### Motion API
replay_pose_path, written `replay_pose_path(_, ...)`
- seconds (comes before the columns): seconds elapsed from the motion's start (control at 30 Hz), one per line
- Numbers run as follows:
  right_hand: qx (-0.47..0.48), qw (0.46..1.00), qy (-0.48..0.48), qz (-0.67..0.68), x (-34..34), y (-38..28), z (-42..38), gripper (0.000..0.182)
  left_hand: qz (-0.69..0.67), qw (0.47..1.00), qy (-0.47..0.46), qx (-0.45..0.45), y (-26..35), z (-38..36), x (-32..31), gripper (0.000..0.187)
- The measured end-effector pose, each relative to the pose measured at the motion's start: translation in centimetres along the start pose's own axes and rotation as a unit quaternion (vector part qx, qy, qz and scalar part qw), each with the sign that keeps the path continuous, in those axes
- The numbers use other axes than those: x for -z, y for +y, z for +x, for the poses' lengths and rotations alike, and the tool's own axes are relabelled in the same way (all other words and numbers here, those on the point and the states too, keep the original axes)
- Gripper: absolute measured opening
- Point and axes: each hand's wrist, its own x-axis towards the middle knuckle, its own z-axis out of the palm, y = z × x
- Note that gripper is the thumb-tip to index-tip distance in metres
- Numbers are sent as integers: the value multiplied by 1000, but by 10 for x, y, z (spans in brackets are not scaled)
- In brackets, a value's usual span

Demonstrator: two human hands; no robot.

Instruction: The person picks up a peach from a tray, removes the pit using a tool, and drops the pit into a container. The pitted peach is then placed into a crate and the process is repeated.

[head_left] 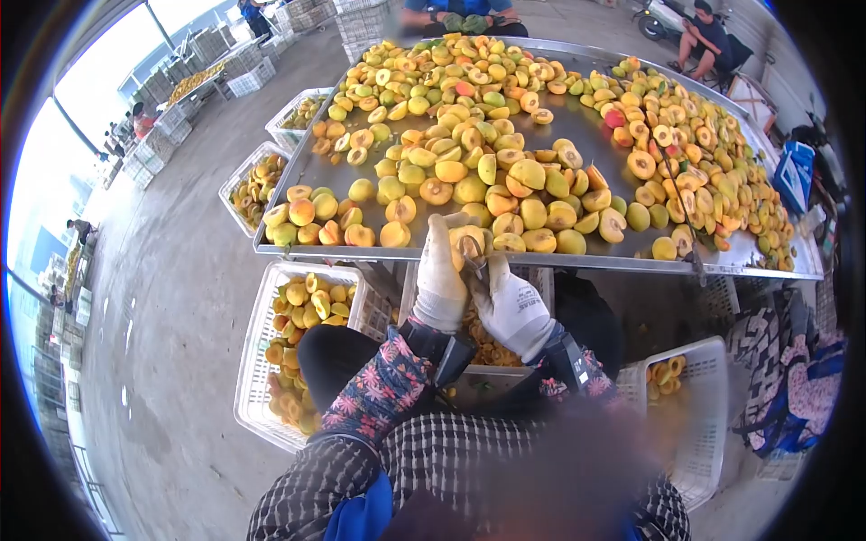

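Fruit half (467,242) is positioned above the near edge of the metal table (577,126), between the two gloved hands, with its cut face exposed. It is grasped by the left hand (442,278), the fingers of which are pointed upward along its side. A small, dark, curved tool (474,262) is clasped in the right hand (511,305) and is placed at the lower part of the fruit half; its full shape is hidden by the glove, and contact with the flesh cannot be confirmed. Both hands are covered by white gloves, and a dark band is worn at each wrist. Loose fruit (532,213), mostly cut into halves, is heaped on the table in several piles, and the nearest pieces are located just beyond the hands. A white crate (370,311) containing fruit halves is placed beside the left knee. Orange pieces are contained in a second crate (545,285), which is set beneath the hands and partly covered by them. A third crate (713,388), also partly filled, is located to the right of the body. Two further filled crates (227,194) are stood along the left side of the table. At the far edge, a person (462,7) is seated with both gloved hands held together; what is held there cannot be determined.
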Motion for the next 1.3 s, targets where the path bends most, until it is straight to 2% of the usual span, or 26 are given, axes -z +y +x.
replay_pose_path(0.07,-12,999,-43,1,7,1,-1,30,26,999,-11,27,10,-6,-3,60)
replay_pose_path(0.17,-6,990,-83,-117,10,4,-9,28,67,995,-5,80,11,0,3,64)
replay_pose_path(0.23,-6,997,-67,-46,10,9,-14,27,82,992,3,100,1,9,10,68)
replay_pose_path(0.33,46,996,-30,73,4,20,-14,27,-39,999,-20,10,-16,9,8,64)
replay_pose_path(0.37,70,991,-16,116,2,21,-15,27,-11,1000,7,-17,-25,9,10,67)
replay_pose_path(0.43,64,991,-39,113,1,23,-16,28,47,995,56,-73,-33,11,7,72)
replay_pose_path(0.53,62,990,-109,62,12,33,-15,28,81,990,-95,69,-1,-1,8,70)
replay_pose_path(0.57,62,987,-141,38,17,34,-16,29,93,989,-65,92,-9,6,15,68)
replay_pose_path(0.67,26,978,-155,136,23,25,-20,29,204,961,-152,106,-4,19,23,66)
replay_pose_path(0.7,36,976,-124,175,15,28,-22,26,197,961,-167,95,-6,24,25,64)
replay_pose_path(0.77,-131,897,-183,381,9,27,-28,25,132,970,-147,140,-12,24,25,62)
replay_pose_path(0.83,-257,772,-203,545,8,17,-31,21,72,976,-110,173,-14,22,18,60)
replay_pose_path(0.9,-291,703,-204,617,6,23,-36,22,13,978,-51,200,-19,16,10,58)
replay_pose_path(0.97,-323,643,-191,668,8,23,-38,25,-28,978,-37,202,-24,17,5,56)
replay_pose_path(1.07,-294,526,-233,763,9,38,-41,29,-81,975,-19,206,-26,12,-6,55)
replay_pose_path(1.1,-299,504,-240,773,8,42,-43,31,-96,973,-14,207,-26,10,-9,55)
replay_pose_path(1.2,-286,449,-251,808,4,50,-49,32,95,989,-48,101,-35,19,4,49)
replay_pose_path(1.27,-271,455,-262,807,13,46,-58,29,147,988,-42,17,-34,33,24,43)
replay_pose_path(1.3,-261,458,-269,806,18,45,-58,28,147,988,-29,19,-21,35,31,44)
